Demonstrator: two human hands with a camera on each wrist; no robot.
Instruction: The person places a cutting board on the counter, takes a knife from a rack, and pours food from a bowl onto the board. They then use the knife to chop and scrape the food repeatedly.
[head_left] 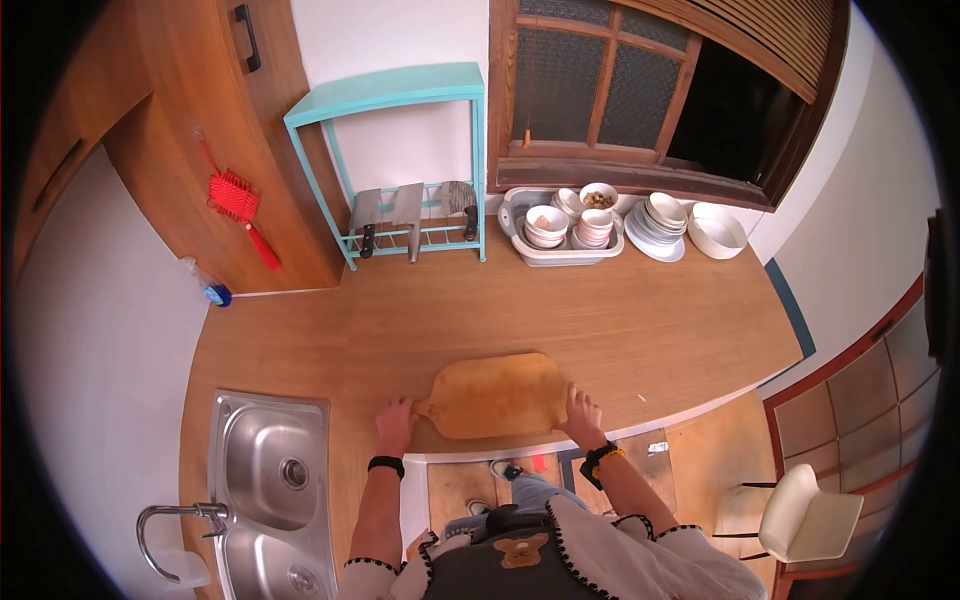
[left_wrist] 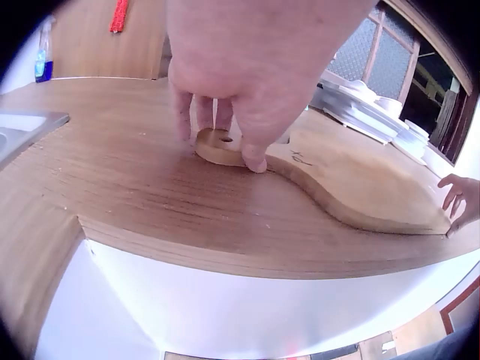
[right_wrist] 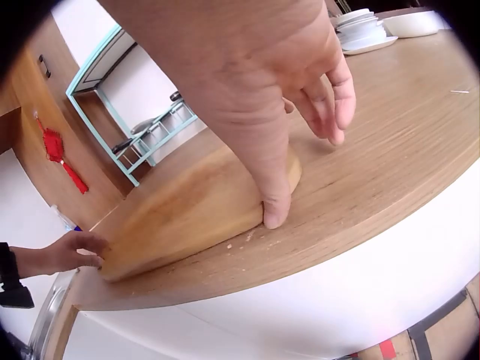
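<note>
A wooden cutting board (head_left: pixel 498 395) lies flat on the counter near its front edge, its handle toward the left. My left hand (head_left: pixel 396 428) holds that handle; in the left wrist view the thumb of this hand (left_wrist: pixel 247 71) is on the near side and the fingers are beyond the handle. At the opposite end, my right hand (head_left: pixel 583 418) holds the board's rounded edge. The right wrist view has the thumb of that hand (right_wrist: pixel 247 97) against the near edge of the board (right_wrist: pixel 187 206), with the other fingers spread past its end.
To the left is a double steel sink (head_left: pixel 270 460) with a faucet (head_left: pixel 180 510). A turquoise rack (head_left: pixel 385 90) with several knives stands at the back, beside a dish tub (head_left: pixel 560 258), stacked plates (head_left: pixel 655 243) and a white bowl (head_left: pixel 717 230). A chair (head_left: pixel 815 515) stands at lower right.
</note>
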